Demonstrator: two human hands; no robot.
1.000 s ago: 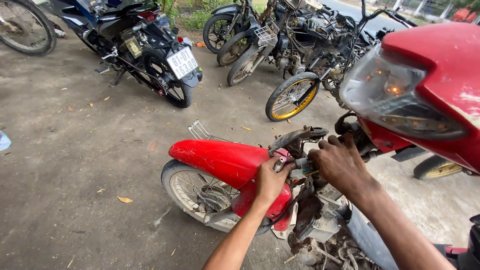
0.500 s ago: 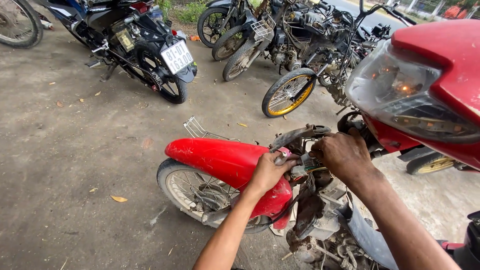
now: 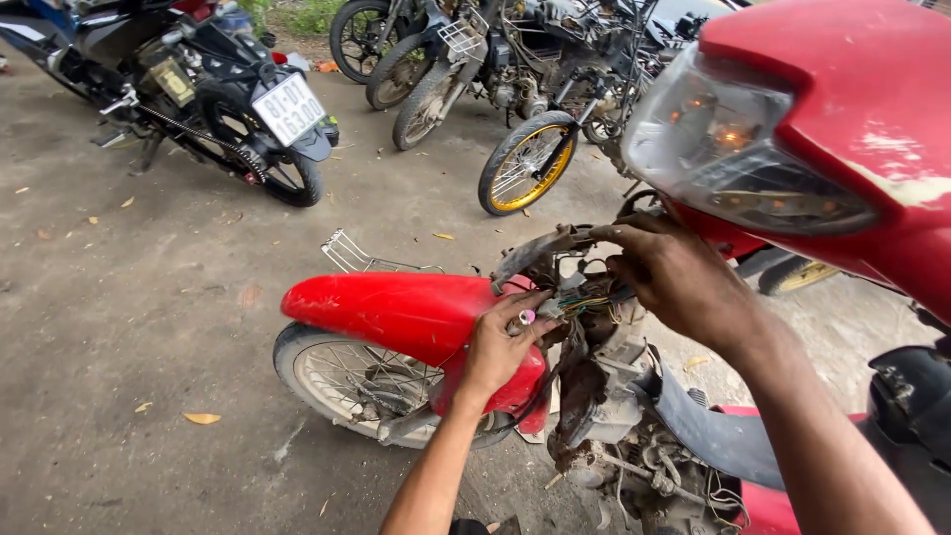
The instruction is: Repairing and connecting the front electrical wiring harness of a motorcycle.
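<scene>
both hands work at the stripped steering head of a red motorbike. the left hand point(image 3: 500, 347) pinches a small pale connector point(image 3: 526, 318) just above the red front fender point(image 3: 396, 312). the right hand point(image 3: 679, 277) has its fingers closed on the wire bundle point(image 3: 586, 302) below the headlight point(image 3: 738, 163).

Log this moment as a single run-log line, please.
left hand: on wiring, above red fender | right hand: in wiring behind headlight | front wheel: on ground
</scene>
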